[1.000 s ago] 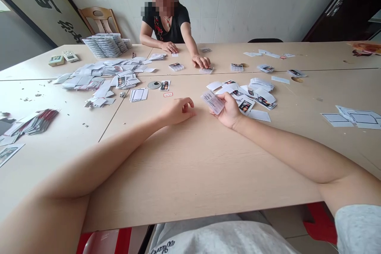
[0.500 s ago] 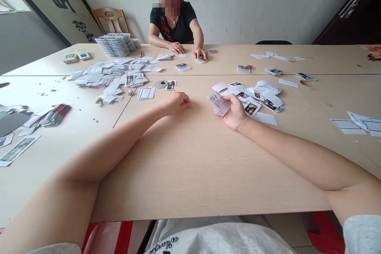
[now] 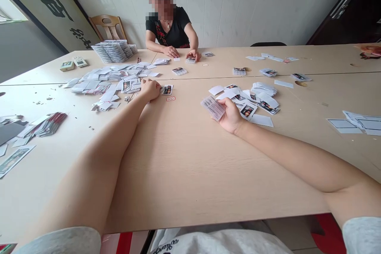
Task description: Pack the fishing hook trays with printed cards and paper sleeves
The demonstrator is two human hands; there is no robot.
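In the head view, gripping a clear packet (image 3: pixel 212 107) in the right hand (image 3: pixel 231 117) over the table (image 3: pixel 208 170), just beside scattered cards (image 3: pixel 248 110), with the left hand (image 3: pixel 151 89) curled inward just beside a picture card (image 3: pixel 168 89), near heaped white papers (image 3: pixel 107 76), impossible to tell whether grasping anything

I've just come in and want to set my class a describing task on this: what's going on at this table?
The person's right hand holds a clear packet above the table, beside a loose pile of cards. The left hand is down by a small picture card; whether it grips anything is hidden. Across the table, a co-worker's hand is on another packet. A heap of paper slips lies to the left, with stacked packets behind it.
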